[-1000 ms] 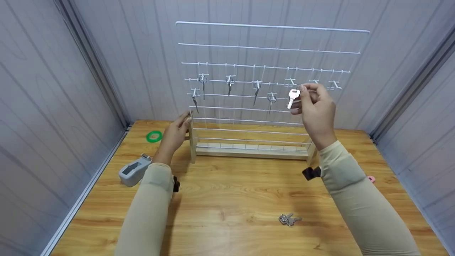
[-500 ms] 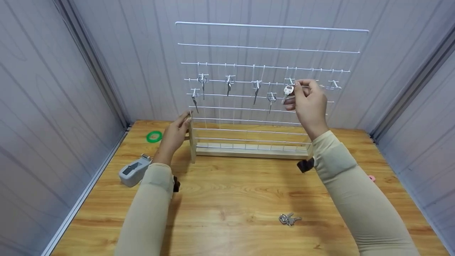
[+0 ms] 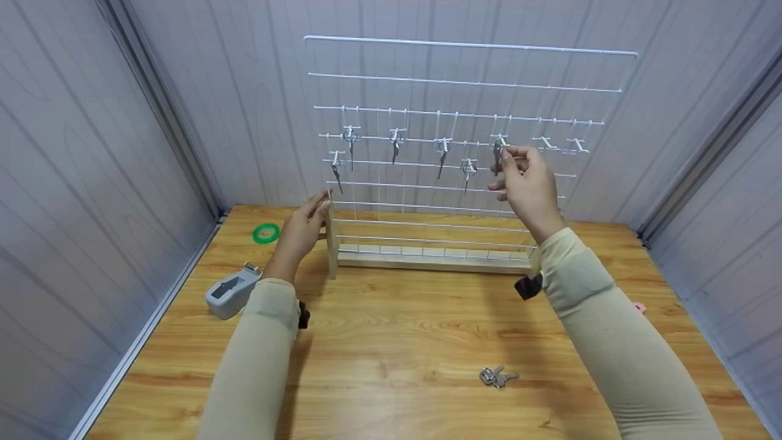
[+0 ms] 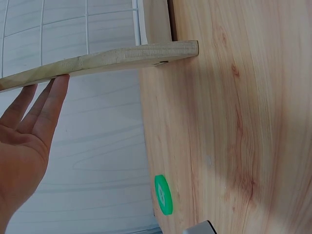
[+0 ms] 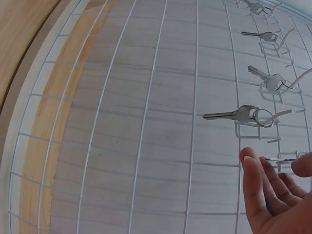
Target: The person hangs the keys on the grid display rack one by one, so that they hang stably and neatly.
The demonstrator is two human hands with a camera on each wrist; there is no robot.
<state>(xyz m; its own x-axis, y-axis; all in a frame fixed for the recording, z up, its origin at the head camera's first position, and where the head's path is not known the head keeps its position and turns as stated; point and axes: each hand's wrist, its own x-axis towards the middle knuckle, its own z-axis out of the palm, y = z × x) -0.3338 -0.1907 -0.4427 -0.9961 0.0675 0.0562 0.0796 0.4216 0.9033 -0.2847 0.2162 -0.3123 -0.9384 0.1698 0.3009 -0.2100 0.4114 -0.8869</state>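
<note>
Head view showed the right hand (image 3: 526,189) pinching a key (image 3: 497,157) just below a hook (image 3: 499,135) on the wire rack (image 3: 470,44). The key pointed downward with its ring up at the hook, a hold that seemed chosen to leave the ring free of the fingers; whether the ring sat fully over the hook could not be told. Five hanging keys (image 3: 468,168) had a hook each, probably to keep them apart, and two bare hooks (image 3: 577,145) stood farther right. The left hand (image 3: 302,229) was at the rack's wooden upright (image 3: 331,244), likely bracing the frame. Loose keys (image 3: 498,377) lay clustered on the desk (image 3: 379,342), handy for the right hand, while a grey tape dispenser (image 3: 232,293) and a green ring (image 3: 255,234) sat to the left, seemingly out of the way.

Left wrist view showed that hand's fingers straight rather than clasped, their tips touching the outer side of the upright; such light contact would suit steadying more than lifting.

Right wrist view showed the pinched key edge-on between thumb and fingertip, perhaps turned so to line up with its hook. Four hanging keys were in sight beyond it.
</note>
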